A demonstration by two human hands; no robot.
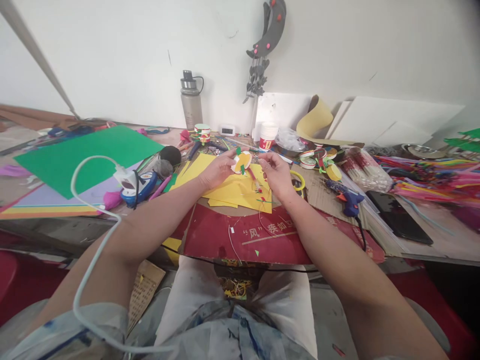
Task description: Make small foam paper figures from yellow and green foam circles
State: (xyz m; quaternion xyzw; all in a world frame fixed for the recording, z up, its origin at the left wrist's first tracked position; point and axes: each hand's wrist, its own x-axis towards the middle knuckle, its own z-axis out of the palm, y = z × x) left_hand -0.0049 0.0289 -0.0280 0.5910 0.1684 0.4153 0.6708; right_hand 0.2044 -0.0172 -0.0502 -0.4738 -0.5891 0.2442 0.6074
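My left hand (218, 172) grips the edge of a small paper pellet drum (243, 163) between thumb and fingers. The drum has a yellow round face, a pale rim and green paper bits, and a reddish stick points down from it to the right. Just right of the drum, the fingers of my right hand (278, 175) are pinched together; anything in them is too small to make out. Beneath both hands lie yellow paper sheets (225, 189), partly over a red cardboard sheet (262, 240) with thin strings and paper scraps on it.
A blue glue gun (350, 202) and a black phone (399, 216) lie to the right, with a yellow tape roll (299, 181) nearer. Green paper (90, 155) and a white-plugged blue device (139, 190) are left. Behind stand a bottle (191, 102), paper cups (267, 136) and other drums (202, 133).
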